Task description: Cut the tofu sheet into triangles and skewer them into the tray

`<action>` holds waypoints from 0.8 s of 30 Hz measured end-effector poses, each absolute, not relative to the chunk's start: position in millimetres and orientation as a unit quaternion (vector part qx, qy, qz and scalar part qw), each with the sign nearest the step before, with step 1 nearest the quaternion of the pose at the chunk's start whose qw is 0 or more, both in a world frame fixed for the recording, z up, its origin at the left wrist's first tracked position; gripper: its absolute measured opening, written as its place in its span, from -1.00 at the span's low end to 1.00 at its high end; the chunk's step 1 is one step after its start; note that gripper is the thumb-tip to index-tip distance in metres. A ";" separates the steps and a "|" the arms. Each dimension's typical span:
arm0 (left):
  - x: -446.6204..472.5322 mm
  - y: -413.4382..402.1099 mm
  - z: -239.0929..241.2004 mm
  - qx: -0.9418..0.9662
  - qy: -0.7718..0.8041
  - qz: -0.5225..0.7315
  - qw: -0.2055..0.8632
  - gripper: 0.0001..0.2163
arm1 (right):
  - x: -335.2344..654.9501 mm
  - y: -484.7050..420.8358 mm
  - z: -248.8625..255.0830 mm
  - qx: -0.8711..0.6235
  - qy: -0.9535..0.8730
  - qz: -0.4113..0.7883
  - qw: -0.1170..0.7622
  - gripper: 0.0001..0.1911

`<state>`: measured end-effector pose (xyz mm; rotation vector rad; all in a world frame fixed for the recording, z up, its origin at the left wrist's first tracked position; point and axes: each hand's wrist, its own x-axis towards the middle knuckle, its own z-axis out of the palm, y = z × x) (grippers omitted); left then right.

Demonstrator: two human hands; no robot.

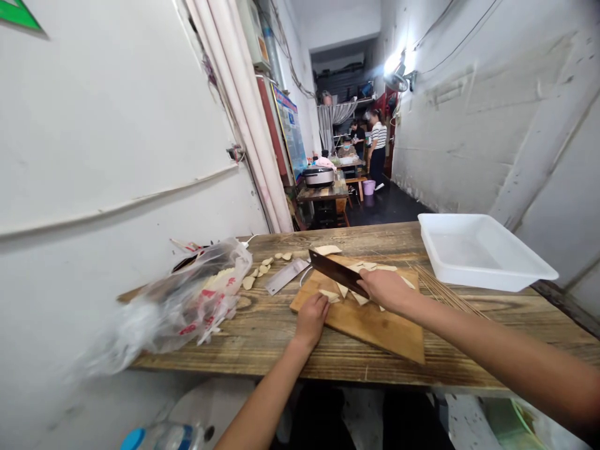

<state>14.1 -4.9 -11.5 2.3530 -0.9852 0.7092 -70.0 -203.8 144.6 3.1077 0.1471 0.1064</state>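
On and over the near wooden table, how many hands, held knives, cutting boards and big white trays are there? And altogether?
Hands: 2 (left hand, right hand)
Held knife: 1
Cutting board: 1
Big white tray: 1
Total: 5

And here I am, bare-handed on both sides: my left hand [312,319] and my right hand [382,287], each one uncovered right through the wrist! Up my left forearm [262,394] we go, bare and smooth, slim at the wrist and fuller higher up; my right forearm [487,350] matches it, bare too, widening towards the elbow. Down below, it's black trousers [319,415] on both legs, plain and dark, the cloth's finer detail lost in shadow!
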 end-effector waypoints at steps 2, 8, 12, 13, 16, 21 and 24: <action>33.2 -12.8 -6.1 0.880 -0.337 0.209 0.263 -0.86 | -61.0 -208.5 145.3 0.999 0.031 0.036 0.001 -0.69; 79.9 -30.2 7.9 0.886 -0.328 0.149 0.292 -0.87 | -52.4 -225.5 145.3 0.998 -0.012 0.038 -0.039 -0.65; 107.7 -23.2 18.1 0.904 -0.274 0.146 0.293 -0.78 | -54.4 -240.0 150.0 0.997 -0.024 0.044 -0.052 -0.67; 115.5 -21.4 21.4 0.910 -0.256 0.146 0.291 -0.75 | -56.4 -243.9 151.1 0.997 -0.026 0.048 -0.054 -0.67; 139.6 -22.5 31.4 0.921 -0.236 0.138 0.277 -0.71 | -68.5 -256.5 150.7 0.995 -0.036 0.067 -0.057 -0.66; 177.5 -47.5 41.1 0.924 -0.288 0.113 0.225 -0.68 | -111.2 -279.1 129.1 0.983 -0.047 0.126 -0.122 -0.64; 198.0 -66.6 42.8 0.928 -0.308 0.085 0.191 -0.60 | -140.1 -289.5 105.8 0.970 -0.068 0.142 -0.186 -0.65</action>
